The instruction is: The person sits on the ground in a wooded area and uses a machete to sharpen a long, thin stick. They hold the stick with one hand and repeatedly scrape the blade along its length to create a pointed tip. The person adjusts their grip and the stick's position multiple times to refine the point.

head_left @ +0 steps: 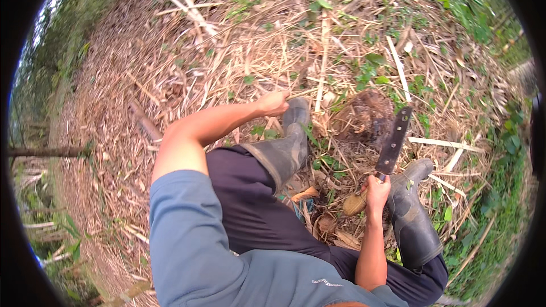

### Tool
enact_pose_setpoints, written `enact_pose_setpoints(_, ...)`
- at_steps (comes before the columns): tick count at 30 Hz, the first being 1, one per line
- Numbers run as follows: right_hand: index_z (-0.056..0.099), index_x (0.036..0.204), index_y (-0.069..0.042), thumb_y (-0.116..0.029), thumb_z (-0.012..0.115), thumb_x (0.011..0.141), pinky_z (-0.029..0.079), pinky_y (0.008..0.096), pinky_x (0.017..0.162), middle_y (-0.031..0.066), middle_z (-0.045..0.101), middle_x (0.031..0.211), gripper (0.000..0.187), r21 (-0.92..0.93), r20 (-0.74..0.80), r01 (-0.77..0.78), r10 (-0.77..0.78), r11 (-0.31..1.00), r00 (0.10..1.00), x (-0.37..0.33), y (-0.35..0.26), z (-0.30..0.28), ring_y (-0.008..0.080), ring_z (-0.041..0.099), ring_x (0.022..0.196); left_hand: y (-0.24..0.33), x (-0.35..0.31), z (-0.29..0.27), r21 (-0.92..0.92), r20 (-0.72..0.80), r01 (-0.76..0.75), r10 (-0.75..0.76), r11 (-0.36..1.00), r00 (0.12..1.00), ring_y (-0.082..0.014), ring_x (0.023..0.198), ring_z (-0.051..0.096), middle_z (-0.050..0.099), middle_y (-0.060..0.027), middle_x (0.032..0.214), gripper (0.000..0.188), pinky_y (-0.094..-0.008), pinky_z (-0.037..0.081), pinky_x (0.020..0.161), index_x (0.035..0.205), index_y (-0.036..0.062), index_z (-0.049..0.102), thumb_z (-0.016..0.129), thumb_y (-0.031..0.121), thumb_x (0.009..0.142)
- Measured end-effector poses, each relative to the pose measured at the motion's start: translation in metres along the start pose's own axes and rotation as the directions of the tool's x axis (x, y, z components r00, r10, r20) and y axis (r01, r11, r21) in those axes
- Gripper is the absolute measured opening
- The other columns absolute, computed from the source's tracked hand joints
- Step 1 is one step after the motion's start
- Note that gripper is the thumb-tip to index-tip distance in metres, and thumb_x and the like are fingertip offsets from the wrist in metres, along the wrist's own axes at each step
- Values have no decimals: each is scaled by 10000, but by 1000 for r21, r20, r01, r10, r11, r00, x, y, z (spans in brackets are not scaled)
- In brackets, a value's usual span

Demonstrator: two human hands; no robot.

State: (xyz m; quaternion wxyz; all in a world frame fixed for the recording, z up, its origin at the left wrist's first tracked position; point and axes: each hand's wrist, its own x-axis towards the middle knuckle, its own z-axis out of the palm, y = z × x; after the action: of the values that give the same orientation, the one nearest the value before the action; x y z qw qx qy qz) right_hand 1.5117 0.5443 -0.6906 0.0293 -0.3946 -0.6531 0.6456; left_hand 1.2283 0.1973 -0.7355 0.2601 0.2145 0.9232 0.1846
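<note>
My right hand (377, 193) is wrapped round the grip of a large knife. Its dark, broad blade (392, 145) points up and away, with a row of round holes or studs along it. A tan rounded piece (355, 204), seemingly the handle's end, sticks out below that hand. My left hand (273, 104) has its fingers curled beside the toe of my left rubber boot (290, 142); whatever they hold, if anything, is hidden. Between my legs, just beyond the knife hand, a brown, rough stump-like lump (367, 116) sits on the ground.
My right rubber boot (412, 216) stands beside the knife hand. Dry leaves and pale split strips (324, 51) cover the ground. A short brown log (145, 122) lies to the left. Green plants (506, 193) grow on the right, and a thin branch (51, 152) crosses the left edge.
</note>
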Motion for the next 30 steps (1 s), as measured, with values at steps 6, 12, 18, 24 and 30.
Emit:
enact_pose_setpoints(6,553,965,-26,-108,676,829,493,298,476,32,606,646,201,-128,-75,-19,10,992,997,0,-11,-1,123,612,508,1,8,-16,130,20,114,-118,985,993,-462,961,676,689,-299,998,396,-555,521,850,1231,34,614,576,242,896)
enact_pose_setpoints(12,547,1162,52,-198,698,786,548,351,599,130,689,762,477,-232,-58,-55,43,971,997,3,-12,0,205,685,624,-83,-6,-39,581,-475,330,-19,744,880,-472,1330,466,480,-281,1442,569,-531,400,1102,1408,-20,497,570,208,893)
enact_pose_setpoints(18,535,1248,68,-319,719,757,560,403,794,190,727,871,651,-280,-86,-119,99,953,991,5,-8,-18,299,730,815,14,17,-75,182,-459,280,-171,943,872,-436,1431,286,352,-291,1488,620,-523,289,1187,1426,-4,488,670,164,857)
enact_pose_setpoints(24,516,1274,89,-253,716,786,572,374,640,179,712,830,628,-258,-43,-98,90,961,995,2,-18,-12,244,712,655,164,-9,-127,394,-575,-462,605,795,551,-350,1424,340,423,-175,1484,525,-484,301,1200,1364,82,573,657,25,849)
enact_pose_setpoints(30,522,1120,74,-135,674,796,520,319,501,82,652,691,414,-114,-22,-51,49,992,999,4,-19,-17,154,627,521,322,-121,-175,371,-521,-920,848,126,-94,-381,1134,632,701,-192,1189,352,-447,535,931,1202,79,638,629,20,855)
